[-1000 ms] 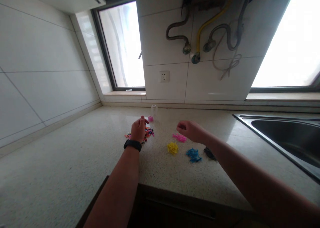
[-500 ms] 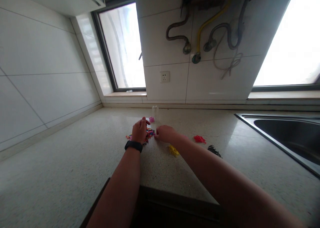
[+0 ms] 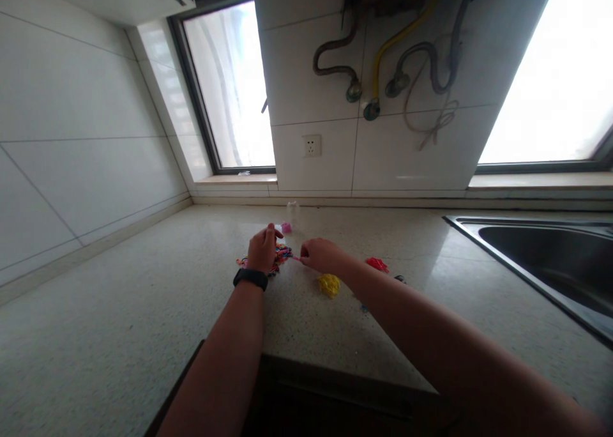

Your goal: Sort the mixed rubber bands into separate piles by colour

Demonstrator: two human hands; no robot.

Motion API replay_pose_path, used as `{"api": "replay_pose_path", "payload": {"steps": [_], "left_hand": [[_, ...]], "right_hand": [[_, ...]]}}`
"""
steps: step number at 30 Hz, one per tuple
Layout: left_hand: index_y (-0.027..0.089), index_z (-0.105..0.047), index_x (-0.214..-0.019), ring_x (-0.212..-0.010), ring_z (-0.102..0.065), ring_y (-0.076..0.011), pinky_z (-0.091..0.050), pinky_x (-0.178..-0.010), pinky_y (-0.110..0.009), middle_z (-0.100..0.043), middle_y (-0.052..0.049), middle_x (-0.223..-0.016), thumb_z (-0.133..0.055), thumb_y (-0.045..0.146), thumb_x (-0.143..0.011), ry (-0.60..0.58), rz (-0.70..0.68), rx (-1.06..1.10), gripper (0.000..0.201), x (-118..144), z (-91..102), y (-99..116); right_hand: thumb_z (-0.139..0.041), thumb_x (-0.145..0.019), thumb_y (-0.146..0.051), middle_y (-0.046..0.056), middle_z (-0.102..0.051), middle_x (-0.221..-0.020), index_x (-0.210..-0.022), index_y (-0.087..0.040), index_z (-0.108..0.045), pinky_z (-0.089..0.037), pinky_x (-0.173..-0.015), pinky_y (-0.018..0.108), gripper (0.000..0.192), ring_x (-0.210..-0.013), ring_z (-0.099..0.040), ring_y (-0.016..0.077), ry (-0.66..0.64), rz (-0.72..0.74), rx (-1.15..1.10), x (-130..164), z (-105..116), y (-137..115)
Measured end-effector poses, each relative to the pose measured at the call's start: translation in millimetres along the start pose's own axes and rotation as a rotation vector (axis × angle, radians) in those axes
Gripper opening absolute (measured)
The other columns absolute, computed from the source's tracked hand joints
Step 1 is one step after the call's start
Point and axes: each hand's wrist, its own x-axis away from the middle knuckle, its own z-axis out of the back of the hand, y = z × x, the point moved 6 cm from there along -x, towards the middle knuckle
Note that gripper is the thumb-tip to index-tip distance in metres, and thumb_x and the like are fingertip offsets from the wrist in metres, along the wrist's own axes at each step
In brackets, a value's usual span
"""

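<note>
In the head view, the person's right hand (image 3: 320, 255) is pinched nearly closed, thumb against finger, on a thin pink strip (image 3: 296, 259) that sticks out toward the multicoloured pile (image 3: 283, 256) on the pale speckled counter (image 3: 191, 335). The left hand (image 3: 262, 248) lies over the left part of that pile with its fingers loosely curled, and hides some of it; whether it grips anything I cannot tell. Just beyond the left fingertips sit a small pink piece (image 3: 286, 227) and, touching or close behind it, a clear container (image 3: 294, 212).

The right forearm stands in the way of much of the near counter: a yellow pile (image 3: 329, 285) shows on its near side, a red pile (image 3: 377, 264) just past its far edge, a dark pile (image 3: 400, 278) mostly covered, and a few blue bits (image 3: 364, 308) peeking out below. Farther right is a metal sink (image 3: 536, 248).

On the tiled wall behind are a white socket (image 3: 312, 145), a yellow pipe (image 3: 383, 57) and 2 grey hoses, between 2 bright windows. The black wristband (image 3: 251, 278) on the left wrist is too dim to read
</note>
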Motion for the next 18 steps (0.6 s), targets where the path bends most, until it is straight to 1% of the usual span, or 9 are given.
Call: {"api": "replay_pose_path", "payload": {"steps": [3, 8, 11, 13, 15, 18], "left_hand": [[0.019, -0.067, -0.070, -0.052, -0.049, -0.0161, -0.034, -0.054, -0.028, -0.051, 0.000, -0.053, -0.032, 0.054, -0.098, -0.013, 0.004, -0.004, 0.057, 0.3, -0.9, -0.5], [0.019, -0.068, -0.071, -0.055, -0.050, -0.0162, -0.034, -0.055, -0.028, -0.051, 0.000, -0.055, -0.031, 0.054, -0.098, -0.046, -0.018, -0.013, 0.057, 0.8, -3.7, -1.0], [0.019, -0.068, -0.071, -0.054, -0.048, -0.0157, -0.034, -0.054, -0.027, -0.048, 0.001, -0.054, -0.031, 0.054, -0.098, -0.061, -0.013, -0.011, 0.057, 1.3, -5.9, -1.8], [0.019, -0.067, -0.070, -0.054, -0.048, -0.0157, -0.034, -0.054, -0.027, -0.047, 0.001, -0.053, -0.031, 0.054, -0.098, -0.053, -0.019, -0.022, 0.058, 1.7, -6.2, -1.0], [0.019, -0.067, -0.070, -0.055, -0.049, -0.0158, -0.034, -0.054, -0.027, -0.048, 0.001, -0.054, -0.031, 0.054, -0.098, -0.058, -0.027, -0.038, 0.058, 2.4, -6.8, 0.6], [0.018, -0.068, -0.071, -0.055, -0.050, -0.0157, -0.035, -0.055, -0.027, -0.049, 0.000, -0.054, -0.032, 0.053, -0.098, -0.085, -0.027, -0.052, 0.057, 3.7, -8.0, 2.6]], "right_hand": [[-0.058, -0.086, -0.035, 0.007, -0.076, -0.093, -0.096, -0.020, -0.075, -0.041, -0.067, 0.025, 0.024, -0.081, -0.066, 0.0185, 0.043, 0.051, -0.060, 18.5, 12.8, 14.1], [-0.060, -0.086, -0.030, 0.005, -0.073, -0.080, -0.089, -0.016, -0.074, -0.036, -0.061, 0.024, 0.020, -0.067, -0.060, 0.0134, 0.113, 0.046, -0.203, 53.5, 40.2, 48.0], [-0.060, -0.086, -0.032, 0.003, -0.069, -0.074, -0.087, -0.016, -0.073, -0.036, -0.059, 0.024, 0.020, -0.063, -0.056, 0.0120, 0.199, 0.069, -0.283, 74.9, 60.7, 67.5], [-0.061, -0.086, -0.034, 0.002, -0.067, -0.071, -0.085, -0.016, -0.072, -0.036, -0.058, 0.024, 0.021, -0.061, -0.054, 0.0119, 0.261, 0.074, -0.340, 87.1, 69.7, 82.0], [-0.062, -0.085, -0.038, 0.001, -0.063, -0.068, -0.084, -0.016, -0.071, -0.036, -0.057, 0.025, 0.024, -0.060, -0.051, 0.0118, 0.333, 0.062, -0.424, 96.8, 72.1, 98.1], [-0.062, -0.085, -0.045, 0.000, -0.061, -0.067, -0.084, -0.016, -0.070, -0.037, -0.056, 0.025, 0.030, -0.059, -0.049, 0.0117, 0.455, 0.004, -0.615, 107.2, 62.9, 123.4]]}}
